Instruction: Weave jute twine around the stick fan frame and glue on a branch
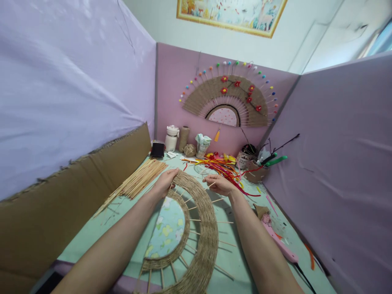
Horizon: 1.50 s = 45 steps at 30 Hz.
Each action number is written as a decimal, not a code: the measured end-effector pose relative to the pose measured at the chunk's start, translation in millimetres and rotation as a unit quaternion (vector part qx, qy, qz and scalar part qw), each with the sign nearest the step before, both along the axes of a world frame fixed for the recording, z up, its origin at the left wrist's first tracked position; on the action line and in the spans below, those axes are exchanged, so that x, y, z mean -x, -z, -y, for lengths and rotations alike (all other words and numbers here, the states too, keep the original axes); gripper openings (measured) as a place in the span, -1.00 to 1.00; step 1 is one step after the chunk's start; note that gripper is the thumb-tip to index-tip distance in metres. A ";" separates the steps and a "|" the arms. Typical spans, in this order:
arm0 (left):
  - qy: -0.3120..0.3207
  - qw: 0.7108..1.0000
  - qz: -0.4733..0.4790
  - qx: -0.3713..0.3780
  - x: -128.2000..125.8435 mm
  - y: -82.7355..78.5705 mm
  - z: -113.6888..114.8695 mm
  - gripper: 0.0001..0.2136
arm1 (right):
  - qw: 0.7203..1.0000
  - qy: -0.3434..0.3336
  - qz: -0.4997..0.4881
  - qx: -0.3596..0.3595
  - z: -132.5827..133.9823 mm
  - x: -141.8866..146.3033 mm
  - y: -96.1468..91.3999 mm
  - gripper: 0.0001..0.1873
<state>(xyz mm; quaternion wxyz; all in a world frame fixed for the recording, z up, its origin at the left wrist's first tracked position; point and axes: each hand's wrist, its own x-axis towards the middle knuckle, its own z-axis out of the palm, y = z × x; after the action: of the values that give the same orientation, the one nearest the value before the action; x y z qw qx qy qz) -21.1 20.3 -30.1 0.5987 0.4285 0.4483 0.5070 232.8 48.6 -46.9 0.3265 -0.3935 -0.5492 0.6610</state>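
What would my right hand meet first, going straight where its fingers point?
Probably the curved brown woven twine band, just left of the right hand; the depth between them is unclear.

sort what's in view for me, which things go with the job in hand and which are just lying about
Likely with the job:
half-round woven piece, in the left hand's grip
loose sticks, like those in the piece
twine ball
twine spool

Seemingly just lying about:
white bottle
black item
red and yellow fuzzy strips
pink corded tool
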 end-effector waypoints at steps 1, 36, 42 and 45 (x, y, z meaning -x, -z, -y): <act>-0.006 1.000 -0.001 0.000 -0.9 -1.1 0.4 -0.65 | 1.000 0.006 -0.001 0.001 0.1 0.5 0.1 -0.66; -0.054 0.998 -0.003 -0.036 -0.9 -3.1 -0.4 -0.70 | 0.973 0.151 -0.068 -0.158 -1.8 15.6 -33.0 -0.71; -0.052 0.998 -0.010 -0.021 -1.2 -8.4 3.2 -0.67 | 0.977 0.123 0.002 -0.172 2.2 5.3 -28.2 -0.63; -0.041 0.999 -0.002 -0.018 0.6 -5.8 0.9 -0.64 | 0.977 0.119 0.033 -0.173 1.7 2.7 -24.4 -0.56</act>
<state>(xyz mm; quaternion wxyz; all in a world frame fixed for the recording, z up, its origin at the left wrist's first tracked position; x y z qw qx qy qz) -21.7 19.5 -24.3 0.5684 0.4218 0.4575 0.5381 230.1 46.9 -22.5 0.4475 -0.4152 -0.6148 0.4994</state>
